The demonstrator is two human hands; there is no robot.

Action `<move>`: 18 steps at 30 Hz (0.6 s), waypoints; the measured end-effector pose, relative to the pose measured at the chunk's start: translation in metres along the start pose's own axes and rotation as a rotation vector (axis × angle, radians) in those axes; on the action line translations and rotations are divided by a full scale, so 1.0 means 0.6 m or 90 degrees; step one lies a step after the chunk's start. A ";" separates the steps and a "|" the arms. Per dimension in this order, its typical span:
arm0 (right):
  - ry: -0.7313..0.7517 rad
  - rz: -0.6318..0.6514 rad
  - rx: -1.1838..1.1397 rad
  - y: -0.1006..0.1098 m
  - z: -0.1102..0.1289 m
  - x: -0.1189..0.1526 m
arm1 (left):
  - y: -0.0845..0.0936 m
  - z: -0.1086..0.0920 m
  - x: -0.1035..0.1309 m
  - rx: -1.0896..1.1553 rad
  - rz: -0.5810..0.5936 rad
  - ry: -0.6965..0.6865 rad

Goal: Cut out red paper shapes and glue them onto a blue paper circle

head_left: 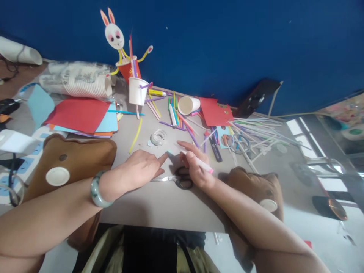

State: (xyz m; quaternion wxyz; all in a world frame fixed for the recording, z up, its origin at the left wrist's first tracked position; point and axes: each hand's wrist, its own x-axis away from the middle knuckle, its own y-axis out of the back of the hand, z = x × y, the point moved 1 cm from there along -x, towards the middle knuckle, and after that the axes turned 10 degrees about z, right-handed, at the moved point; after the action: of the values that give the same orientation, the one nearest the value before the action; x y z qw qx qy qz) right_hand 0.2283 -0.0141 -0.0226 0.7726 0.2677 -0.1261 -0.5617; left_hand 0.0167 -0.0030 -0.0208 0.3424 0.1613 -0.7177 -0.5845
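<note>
"What's there?"

"A grey tabletop (170, 212). At centre-right, the right hand (198, 172) grips a slim white plastic-looking pen (203, 165), pink-ended: probably light, stiff, best held mid-barrel."

"And the left hand (139, 167)?"

"Index finger out, at a tiny pale-blue scrap (170, 152), centre: likely flimsy, best taken by its edge. I cannot tell if it's pinched."
</note>
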 end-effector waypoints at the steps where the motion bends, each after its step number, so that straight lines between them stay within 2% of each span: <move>1: 0.009 -0.013 0.014 0.000 -0.001 0.001 | 0.002 0.001 0.001 -0.005 0.001 -0.005; 5: -0.028 -0.053 0.029 -0.003 -0.003 0.000 | -0.003 0.008 0.002 0.002 -0.009 -0.028; 9: -0.091 -0.052 -0.016 -0.008 0.000 -0.003 | -0.009 0.012 0.001 0.010 -0.005 -0.027; 18: -0.135 -0.010 0.014 -0.007 0.003 -0.006 | 0.031 0.005 0.005 -0.009 0.057 -0.002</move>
State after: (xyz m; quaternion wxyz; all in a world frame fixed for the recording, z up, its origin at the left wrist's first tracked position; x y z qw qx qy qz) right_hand 0.2230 -0.0122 -0.0231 0.7476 0.2160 -0.2113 -0.5914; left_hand 0.0154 0.0020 -0.0026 0.3681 0.1254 -0.7208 -0.5738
